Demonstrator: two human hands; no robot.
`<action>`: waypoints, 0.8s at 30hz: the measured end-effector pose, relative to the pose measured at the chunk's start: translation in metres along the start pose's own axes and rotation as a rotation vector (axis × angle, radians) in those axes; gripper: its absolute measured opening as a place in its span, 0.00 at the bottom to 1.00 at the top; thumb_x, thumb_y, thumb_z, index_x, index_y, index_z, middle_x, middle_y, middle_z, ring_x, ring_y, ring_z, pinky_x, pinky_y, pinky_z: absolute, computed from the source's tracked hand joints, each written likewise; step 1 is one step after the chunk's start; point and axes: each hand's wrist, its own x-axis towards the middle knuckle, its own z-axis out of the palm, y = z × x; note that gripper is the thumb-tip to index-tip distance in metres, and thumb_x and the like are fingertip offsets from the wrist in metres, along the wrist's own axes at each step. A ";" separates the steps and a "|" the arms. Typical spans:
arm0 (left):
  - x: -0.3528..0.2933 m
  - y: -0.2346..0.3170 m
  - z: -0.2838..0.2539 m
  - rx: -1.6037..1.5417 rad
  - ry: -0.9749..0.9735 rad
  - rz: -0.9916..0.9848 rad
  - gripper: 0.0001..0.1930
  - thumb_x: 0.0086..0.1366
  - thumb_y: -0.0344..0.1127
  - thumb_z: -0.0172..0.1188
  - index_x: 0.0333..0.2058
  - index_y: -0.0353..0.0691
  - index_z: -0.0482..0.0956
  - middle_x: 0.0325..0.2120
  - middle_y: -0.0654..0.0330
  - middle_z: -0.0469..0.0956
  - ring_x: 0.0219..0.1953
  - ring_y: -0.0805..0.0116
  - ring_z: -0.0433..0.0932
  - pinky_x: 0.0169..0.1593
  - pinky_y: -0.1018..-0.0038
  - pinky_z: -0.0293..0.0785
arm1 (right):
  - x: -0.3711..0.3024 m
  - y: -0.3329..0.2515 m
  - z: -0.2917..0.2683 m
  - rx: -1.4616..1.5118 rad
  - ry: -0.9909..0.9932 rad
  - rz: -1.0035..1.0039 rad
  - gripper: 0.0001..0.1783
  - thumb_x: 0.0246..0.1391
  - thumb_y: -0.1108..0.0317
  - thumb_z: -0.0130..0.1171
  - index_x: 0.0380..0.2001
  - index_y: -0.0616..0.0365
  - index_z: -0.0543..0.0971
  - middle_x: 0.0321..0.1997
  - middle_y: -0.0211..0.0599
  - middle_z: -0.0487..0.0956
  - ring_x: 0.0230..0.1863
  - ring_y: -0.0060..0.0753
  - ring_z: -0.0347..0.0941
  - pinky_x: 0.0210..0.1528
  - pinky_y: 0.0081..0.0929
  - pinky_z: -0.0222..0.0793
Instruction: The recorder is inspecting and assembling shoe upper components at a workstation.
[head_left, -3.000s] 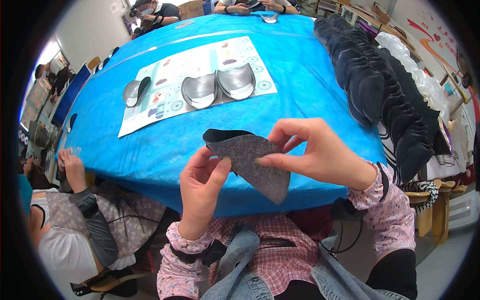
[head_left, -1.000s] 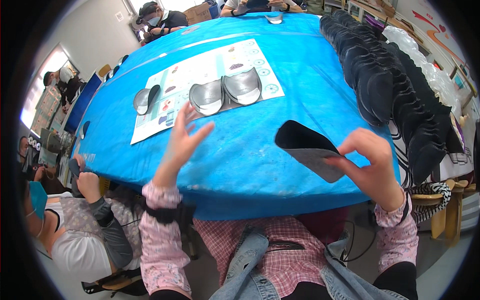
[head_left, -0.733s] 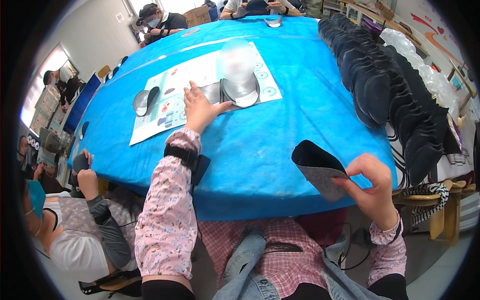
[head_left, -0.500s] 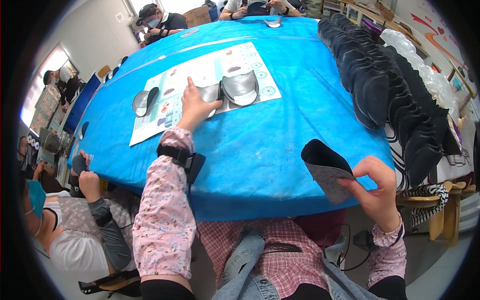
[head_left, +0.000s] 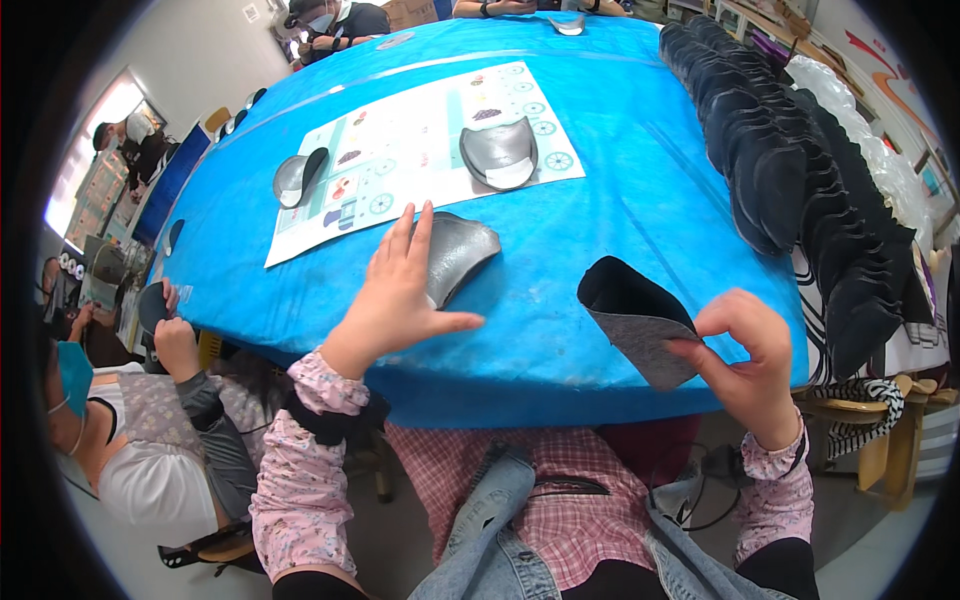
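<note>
My right hand [head_left: 748, 350] pinches a dark grey fabric piece [head_left: 640, 350], curled into a pocket shape with a black inside, between thumb and fingers above the table's near right part. Fingers spread, my left hand [head_left: 395, 295] is beside a silver curved, shell-like piece [head_left: 462, 256] on the blue cover and partly hides it; whether the fingers touch it I cannot tell. Another silver curved piece [head_left: 499, 155] lies on a printed sheet [head_left: 410, 130]. At the sheet's left side sits a silver piece with a dark edge [head_left: 291, 180].
Long overlapping rows of black fabric pieces [head_left: 760, 190] line the right edge of the blue-covered table [head_left: 560, 330]. Clear plastic wrap [head_left: 860, 130] lies behind them. One co-worker [head_left: 130, 440] sits close on my left; others sit at the far side, near another silver piece [head_left: 568, 26].
My left hand has come nearer and down, and one silver piece has shifted from the sheet onto the blue cover. The right hand keeps its fabric piece, moved slightly left.
</note>
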 end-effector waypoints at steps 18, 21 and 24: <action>-0.012 0.052 -0.012 -0.259 0.277 0.129 0.38 0.57 0.44 0.61 0.62 0.36 0.55 0.53 0.51 0.64 0.50 0.54 0.67 0.56 0.61 0.60 | -0.007 0.009 -0.012 -0.059 0.028 0.065 0.11 0.34 0.78 0.70 0.21 0.60 0.75 0.20 0.33 0.74 0.21 0.32 0.68 0.24 0.26 0.59; -0.002 0.059 -0.025 -0.575 0.157 0.021 0.28 0.65 0.38 0.50 0.61 0.33 0.57 0.51 0.48 0.67 0.48 0.54 0.69 0.55 0.65 0.61 | -0.007 0.010 -0.012 -0.064 0.030 0.060 0.11 0.34 0.77 0.70 0.21 0.60 0.75 0.20 0.33 0.75 0.21 0.32 0.68 0.24 0.26 0.59; 0.003 0.039 -0.005 -0.524 0.079 0.050 0.26 0.69 0.41 0.45 0.60 0.32 0.58 0.52 0.46 0.67 0.53 0.57 0.67 0.58 0.70 0.60 | -0.006 0.007 -0.011 -0.045 0.037 0.038 0.11 0.35 0.77 0.70 0.21 0.60 0.75 0.20 0.33 0.75 0.21 0.33 0.68 0.24 0.26 0.59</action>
